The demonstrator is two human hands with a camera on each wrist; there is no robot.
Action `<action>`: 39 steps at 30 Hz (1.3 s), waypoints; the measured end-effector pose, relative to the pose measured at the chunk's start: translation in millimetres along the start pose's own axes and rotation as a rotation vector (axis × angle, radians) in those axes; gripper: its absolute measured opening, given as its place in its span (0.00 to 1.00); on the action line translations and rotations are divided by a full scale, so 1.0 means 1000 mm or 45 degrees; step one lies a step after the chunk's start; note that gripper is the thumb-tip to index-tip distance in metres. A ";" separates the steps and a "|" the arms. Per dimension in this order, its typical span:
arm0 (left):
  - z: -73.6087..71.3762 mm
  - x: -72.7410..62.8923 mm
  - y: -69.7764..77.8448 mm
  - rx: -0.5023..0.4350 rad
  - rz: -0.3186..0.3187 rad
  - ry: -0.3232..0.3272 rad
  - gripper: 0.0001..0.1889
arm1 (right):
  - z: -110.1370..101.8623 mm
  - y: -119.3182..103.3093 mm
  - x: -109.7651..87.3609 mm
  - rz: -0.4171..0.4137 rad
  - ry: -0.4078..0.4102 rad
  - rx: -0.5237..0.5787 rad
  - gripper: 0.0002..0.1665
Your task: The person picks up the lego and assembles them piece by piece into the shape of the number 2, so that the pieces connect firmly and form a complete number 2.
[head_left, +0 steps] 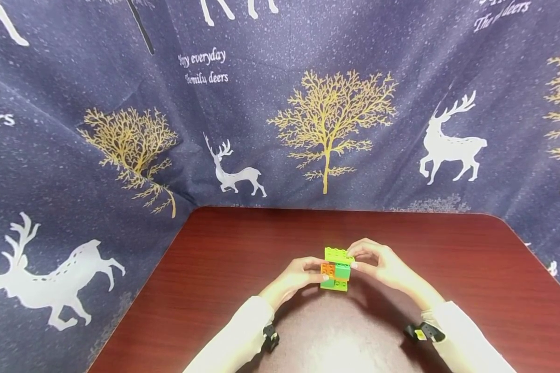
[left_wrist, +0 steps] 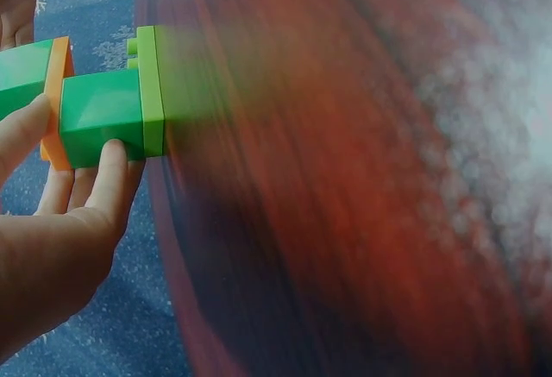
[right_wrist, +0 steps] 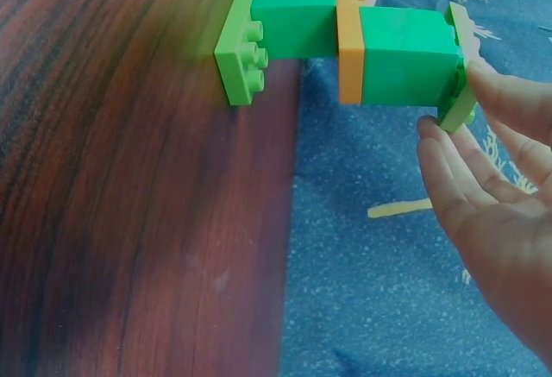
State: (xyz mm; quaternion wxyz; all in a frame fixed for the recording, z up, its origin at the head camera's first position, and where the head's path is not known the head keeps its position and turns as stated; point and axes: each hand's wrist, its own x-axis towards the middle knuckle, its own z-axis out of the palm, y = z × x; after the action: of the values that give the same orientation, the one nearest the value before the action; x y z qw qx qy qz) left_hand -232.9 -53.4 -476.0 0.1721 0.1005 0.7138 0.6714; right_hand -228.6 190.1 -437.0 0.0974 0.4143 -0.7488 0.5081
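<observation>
A small stack of toy building bricks stands upright on the table. At its foot is a lime green plate [head_left: 340, 287] with studs showing. On that sits a green brick [left_wrist: 102, 114], then an orange plate [right_wrist: 349, 62], a second green brick [right_wrist: 404, 56] offset to one side, and another lime green plate [head_left: 337, 255] on top. My left hand [head_left: 296, 278] holds the stack from the left, thumb and fingers around the lower green brick and the orange plate. With thumb and fingertips, my right hand [head_left: 379, 263] pinches the top plate at its right end.
The reddish-brown table [head_left: 242, 238] has a bright glare near its front. Behind and beside it hangs a dark blue cloth [head_left: 270, 129] printed with white deer and yellow trees. Black wrist straps [head_left: 270, 336] are on both sleeves.
</observation>
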 end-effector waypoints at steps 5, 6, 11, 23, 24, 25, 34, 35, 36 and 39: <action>0.000 0.002 -0.001 0.004 -0.018 -0.004 0.20 | 0.001 -0.001 0.000 0.000 0.028 -0.018 0.17; 0.000 0.002 -0.002 0.006 -0.023 -0.002 0.20 | 0.001 -0.001 0.000 0.007 0.030 -0.015 0.17; 0.000 0.001 -0.001 0.003 -0.034 0.000 0.20 | 0.002 -0.002 -0.001 0.068 0.019 -0.018 0.15; 0.000 0.002 -0.001 -0.010 -0.028 -0.005 0.19 | 0.006 -0.002 -0.001 0.082 0.021 -0.057 0.14; 0.000 0.003 -0.001 -0.011 -0.030 -0.006 0.19 | 0.006 -0.002 -0.001 0.081 0.025 -0.066 0.14; 0.000 0.003 -0.002 -0.008 -0.026 -0.006 0.19 | 0.006 -0.002 -0.001 0.080 0.027 -0.070 0.14; -0.001 0.005 -0.004 -0.025 -0.039 -0.004 0.19 | 0.008 -0.010 0.002 0.115 0.053 -0.154 0.13; -0.001 0.005 -0.004 -0.028 -0.038 -0.006 0.19 | 0.009 -0.015 0.003 0.113 0.061 -0.167 0.13; -0.001 0.005 -0.004 -0.032 -0.038 -0.009 0.19 | 0.010 -0.020 0.005 0.106 0.069 -0.180 0.13; -0.001 0.004 -0.004 -0.044 -0.036 -0.022 0.19 | 0.010 -0.037 0.010 0.083 0.086 -0.216 0.14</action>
State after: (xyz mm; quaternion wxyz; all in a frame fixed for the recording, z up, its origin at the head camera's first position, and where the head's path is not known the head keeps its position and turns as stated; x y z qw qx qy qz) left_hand -236.8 -52.8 -480.2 0.1894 0.0934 0.7018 0.6803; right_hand -205.4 170.7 -410.7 0.1407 0.3628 -0.7985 0.4593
